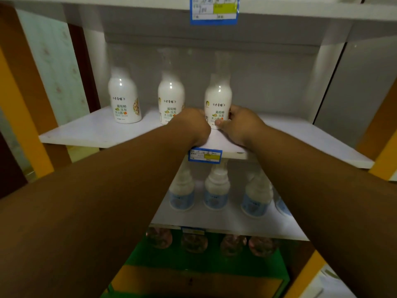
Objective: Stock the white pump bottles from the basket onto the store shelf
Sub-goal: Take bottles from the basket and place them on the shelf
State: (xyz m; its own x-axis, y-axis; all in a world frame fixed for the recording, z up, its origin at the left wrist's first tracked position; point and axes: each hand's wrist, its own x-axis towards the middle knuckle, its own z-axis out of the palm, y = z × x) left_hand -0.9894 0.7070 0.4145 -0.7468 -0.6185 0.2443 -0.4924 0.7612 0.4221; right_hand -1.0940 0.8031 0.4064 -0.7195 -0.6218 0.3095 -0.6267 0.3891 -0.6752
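Three white pump bottles with green and orange labels stand in a row on the white shelf [90, 132]: a left bottle [124, 100], a middle bottle [171, 97] and a right bottle [218, 100]. Both my hands reach to the base of the right bottle. My right hand [240, 125] wraps its right side, thumb on the front label. My left hand [191, 125] presses against its left side and hides the foot of the middle bottle. No basket is in view.
A blue price tag [205, 155] hangs on the shelf's front edge. The shelf below [225, 224] carries several blue-labelled pump bottles [217, 192]. Lower still stand clear pinkish bottles [194, 244] above a green surface. Bare shelf board lies right of the row.
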